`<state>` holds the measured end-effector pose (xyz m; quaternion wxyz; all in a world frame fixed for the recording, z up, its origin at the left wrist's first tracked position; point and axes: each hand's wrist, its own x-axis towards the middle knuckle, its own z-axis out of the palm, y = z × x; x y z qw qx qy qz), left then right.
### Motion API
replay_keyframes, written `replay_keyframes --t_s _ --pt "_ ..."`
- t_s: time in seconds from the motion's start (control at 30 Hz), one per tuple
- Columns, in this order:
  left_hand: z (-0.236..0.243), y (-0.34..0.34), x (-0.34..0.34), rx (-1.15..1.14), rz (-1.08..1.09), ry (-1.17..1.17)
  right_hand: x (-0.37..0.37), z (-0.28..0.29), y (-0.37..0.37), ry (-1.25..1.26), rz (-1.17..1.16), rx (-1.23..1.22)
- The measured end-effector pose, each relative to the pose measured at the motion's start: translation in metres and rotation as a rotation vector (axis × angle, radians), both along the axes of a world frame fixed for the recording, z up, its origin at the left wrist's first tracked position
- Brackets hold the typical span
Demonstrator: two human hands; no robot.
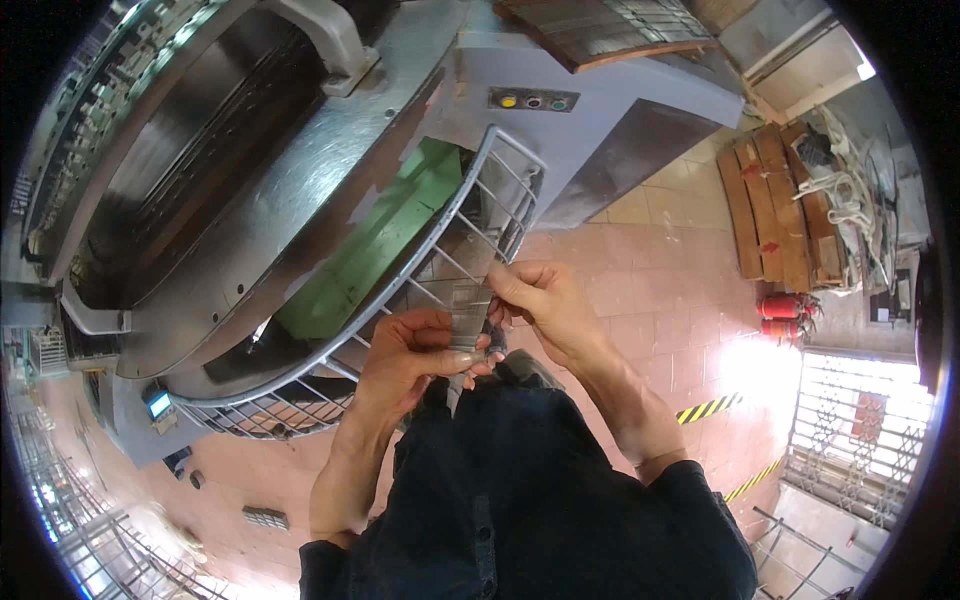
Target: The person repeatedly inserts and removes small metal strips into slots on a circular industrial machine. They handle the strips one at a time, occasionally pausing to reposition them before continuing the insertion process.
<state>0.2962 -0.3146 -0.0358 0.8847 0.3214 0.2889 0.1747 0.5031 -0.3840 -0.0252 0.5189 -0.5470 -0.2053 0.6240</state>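
Note:
In front of my body, my left hand is closed on the lower end of a flat bundle of thin grey metal strips. Its thumb lies across the strips. My right hand pinches at the bundle's upper right side, thumb pointing up and left. Something dark shows between the two hands, too small to make out. Just beyond my hands runs the curved metal guard rail of a large round machine. Both forearms rise from dark sleeves.
The machine's broad metal ring fills the upper left, with a green panel beneath. A button panel sits on its grey housing. To the right are wooden crates and red fire extinguishers. A small grey block stack lies on the tiled floor.

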Motion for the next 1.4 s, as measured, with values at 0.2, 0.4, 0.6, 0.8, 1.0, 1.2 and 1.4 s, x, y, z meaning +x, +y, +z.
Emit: replay_keyframes --t_s 0.2,0.4,0.6,0.8,1.0,1.2,1.4 --pt "0.002 -0.014 0.022 0.108 -0.005 0.109 0.002 -0.001 -0.012 -0.187 0.023 0.141" --pt "0.002 -0.018 0.034 0.143 -0.046 0.149 0.010 -0.001 -0.020 -0.188 0.017 0.110" --pt "0.004 -0.018 0.031 0.076 0.017 0.145 0.011 -0.010 -0.007 0.058 0.002 0.035" --pt "0.002 -0.003 0.005 0.166 0.199 0.209 -0.020 -0.013 0.037 -0.074 0.274 0.065" --pt "-0.006 0.007 -0.051 0.026 0.491 0.151 -0.075 -0.027 0.118 -0.034 0.526 0.151" --pt "-0.021 0.048 -0.075 -0.022 0.570 0.159 -0.111 -0.037 0.174 -0.003 0.532 0.001" --pt "-0.027 0.056 -0.070 -0.032 0.656 0.125 -0.112 -0.048 0.182 -0.038 0.548 -0.014"
